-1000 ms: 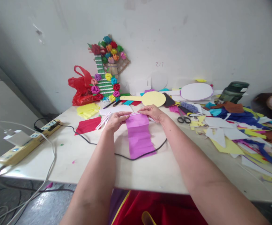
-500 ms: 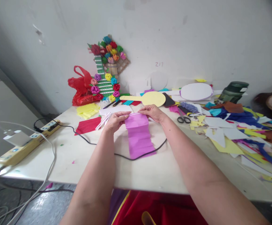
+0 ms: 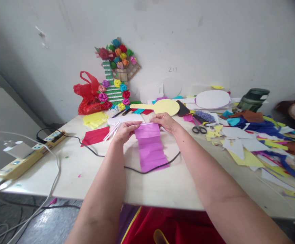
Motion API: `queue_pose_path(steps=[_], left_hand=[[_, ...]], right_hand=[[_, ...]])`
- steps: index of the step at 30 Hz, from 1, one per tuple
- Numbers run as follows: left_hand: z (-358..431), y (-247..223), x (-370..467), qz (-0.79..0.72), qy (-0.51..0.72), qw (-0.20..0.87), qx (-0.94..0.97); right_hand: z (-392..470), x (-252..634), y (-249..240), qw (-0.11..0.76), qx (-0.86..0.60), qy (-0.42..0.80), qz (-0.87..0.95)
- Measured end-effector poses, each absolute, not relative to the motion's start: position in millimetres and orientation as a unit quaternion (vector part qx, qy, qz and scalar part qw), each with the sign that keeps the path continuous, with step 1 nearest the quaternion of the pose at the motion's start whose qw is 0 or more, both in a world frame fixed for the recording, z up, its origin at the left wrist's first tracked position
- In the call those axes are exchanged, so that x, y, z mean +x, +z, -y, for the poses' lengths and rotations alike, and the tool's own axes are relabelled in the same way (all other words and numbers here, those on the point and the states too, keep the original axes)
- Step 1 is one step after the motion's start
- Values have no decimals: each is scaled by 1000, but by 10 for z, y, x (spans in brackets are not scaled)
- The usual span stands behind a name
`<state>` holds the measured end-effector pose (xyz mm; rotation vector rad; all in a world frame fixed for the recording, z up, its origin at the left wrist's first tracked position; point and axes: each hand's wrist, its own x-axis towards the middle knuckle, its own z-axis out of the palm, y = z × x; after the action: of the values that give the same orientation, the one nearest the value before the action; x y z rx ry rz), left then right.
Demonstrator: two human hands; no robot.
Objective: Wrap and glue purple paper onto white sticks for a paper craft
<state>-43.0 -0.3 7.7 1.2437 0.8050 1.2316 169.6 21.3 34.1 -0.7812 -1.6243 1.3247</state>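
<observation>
A purple crepe paper strip (image 3: 152, 149) hangs down from between my two hands, its lower end lying on the table over or beside a black cable (image 3: 98, 155). Along its top edge runs a thin white stick (image 3: 146, 123). My left hand (image 3: 126, 131) pinches the stick and paper at the left end. At the right end, my right hand (image 3: 165, 122) has thumb and fingertips closed on the same edge. Several white rolled sticks (image 3: 111, 132) and a red paper piece (image 3: 96, 135) lie left of my left hand.
A yellow paddle-shaped card (image 3: 166, 107) lies behind my hands. Black scissors (image 3: 199, 129) and a heap of paper scraps (image 3: 241, 135) are at the right, with a green bottle (image 3: 253, 99) behind. A power strip (image 3: 27, 161) runs along the left edge.
The top edge of the purple paper has shifted slightly to the left between my fingers. Both hands stay in nearly the same place.
</observation>
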Motion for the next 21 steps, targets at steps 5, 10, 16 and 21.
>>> queue_pose_path(steps=[5,10,16,21], left_hand=[[9,77,-426,-347,522,564,538],[32,90,-424,-359,511,555,549],[59,112,-420,-365,490,551,568],[79,139,-418,-370,480,552,573]], right_hand=[[-238,1697,317,434,-328,518,660],[-199,1726,352,395,-363,491,686],[-187,1778,398,311,-361,427,768],[-164,1804,456,288,-369,403,786]])
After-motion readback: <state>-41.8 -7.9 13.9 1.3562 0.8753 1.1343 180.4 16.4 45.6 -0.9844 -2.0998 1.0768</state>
